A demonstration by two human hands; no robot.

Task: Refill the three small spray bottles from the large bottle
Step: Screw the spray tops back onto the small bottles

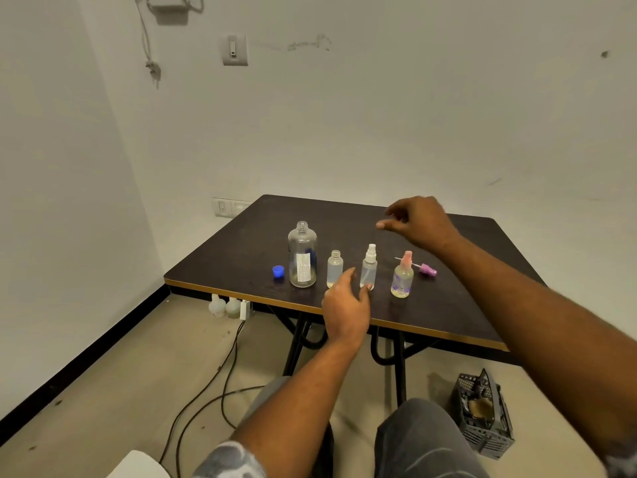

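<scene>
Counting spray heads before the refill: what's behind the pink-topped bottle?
A purple spray head lies on the table behind the pink-topped bottle. Its dip tube runs left; the pink top hides the tube's middle.

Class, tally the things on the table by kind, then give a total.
Large bottle: 1
Small bottles: 3
Blue cap: 1
Loose spray head: 1
Total: 6
</scene>
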